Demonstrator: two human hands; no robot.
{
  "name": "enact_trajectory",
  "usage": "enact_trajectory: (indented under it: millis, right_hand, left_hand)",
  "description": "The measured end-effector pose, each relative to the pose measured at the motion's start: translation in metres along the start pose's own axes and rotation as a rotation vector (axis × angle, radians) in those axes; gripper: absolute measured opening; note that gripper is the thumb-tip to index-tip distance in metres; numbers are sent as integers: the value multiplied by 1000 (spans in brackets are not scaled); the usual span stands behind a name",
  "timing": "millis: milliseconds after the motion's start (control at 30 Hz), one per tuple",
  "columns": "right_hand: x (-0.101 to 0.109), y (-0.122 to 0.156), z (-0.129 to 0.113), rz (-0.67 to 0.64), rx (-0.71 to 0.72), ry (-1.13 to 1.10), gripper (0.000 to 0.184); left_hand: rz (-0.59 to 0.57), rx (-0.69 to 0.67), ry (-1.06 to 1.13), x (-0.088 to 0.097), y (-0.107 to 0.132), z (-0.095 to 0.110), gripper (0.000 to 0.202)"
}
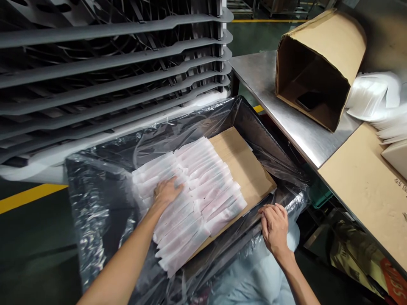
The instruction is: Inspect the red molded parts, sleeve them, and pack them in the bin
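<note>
A black bin [254, 131] lined with clear plastic film holds a cardboard sheet [244, 169] covered by rows of long white wrapped packets [203, 186]. My left hand [165, 191] lies flat on the left row of packets, fingers stretched out. My right hand [274, 226] rests on the bin's near right rim, fingers bent over the plastic liner at the edge.
A tall rack of grey trays [111, 63] stands behind the bin. At right is a steel table [286, 114] with an open cardboard box [318, 63] on its side, white bags [375, 97] and a flat cardboard sheet [365, 186]. The green floor has yellow lines.
</note>
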State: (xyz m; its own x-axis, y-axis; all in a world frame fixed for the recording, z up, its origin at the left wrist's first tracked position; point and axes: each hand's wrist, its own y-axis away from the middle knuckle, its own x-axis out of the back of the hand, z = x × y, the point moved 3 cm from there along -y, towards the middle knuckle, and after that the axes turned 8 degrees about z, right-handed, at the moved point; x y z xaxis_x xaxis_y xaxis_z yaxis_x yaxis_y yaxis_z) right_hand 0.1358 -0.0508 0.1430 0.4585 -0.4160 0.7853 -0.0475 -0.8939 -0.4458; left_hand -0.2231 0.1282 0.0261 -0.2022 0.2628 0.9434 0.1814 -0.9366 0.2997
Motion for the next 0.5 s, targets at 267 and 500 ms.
enact_trajectory:
  millis: [267,500]
  right_hand:
    - [0,-1,-1,14,-10,-2,20]
    - [0,-2,-3,22,-6,8,21]
  left_hand:
    - [46,-48,-67,8,-36,0,36]
    - [82,7,-33,21,-66,-1,45]
